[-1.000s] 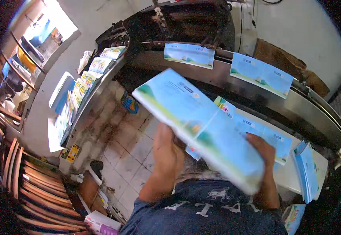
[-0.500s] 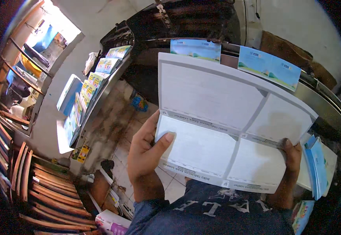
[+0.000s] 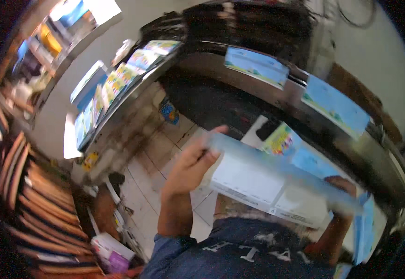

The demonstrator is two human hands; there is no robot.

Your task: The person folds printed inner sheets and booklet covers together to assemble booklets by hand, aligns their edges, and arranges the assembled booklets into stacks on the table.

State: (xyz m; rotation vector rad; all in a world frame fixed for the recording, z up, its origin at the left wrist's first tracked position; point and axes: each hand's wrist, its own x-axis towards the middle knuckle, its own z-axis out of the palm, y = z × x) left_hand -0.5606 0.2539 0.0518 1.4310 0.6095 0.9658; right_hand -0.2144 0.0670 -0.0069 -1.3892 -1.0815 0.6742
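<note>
A wide printed sheet [image 3: 246,174], white inside and blue outside, is held across the front of my body. It is bent lengthwise, its far half tipped up and toward me as a blurred blue strip. My left hand [image 3: 190,169] grips its left end, thumb on the near side. At the other end my right hand [image 3: 342,191] closes round the sheet, partly smeared by motion. Beyond the sheet lies a colourful yellow-green printed cover [image 3: 282,139], with a blue sheet [image 3: 311,160] beside it. Close to my right hand stand blue folded sheets [image 3: 364,232] on a pale surface.
Blue printed sheets [image 3: 256,66] rest along the dark ledge ahead. To the left, a shelf [image 3: 114,114] carries several colourful booklets. Curved wooden slats [image 3: 53,214] fill the lower left, near a white and purple box [image 3: 111,253]. Floor tiles [image 3: 142,186] show below.
The sheet was spread open and raised; its far half is now folded up toward me, showing blue, and it sits lower. My view has shifted, exposing the covers beyond it.
</note>
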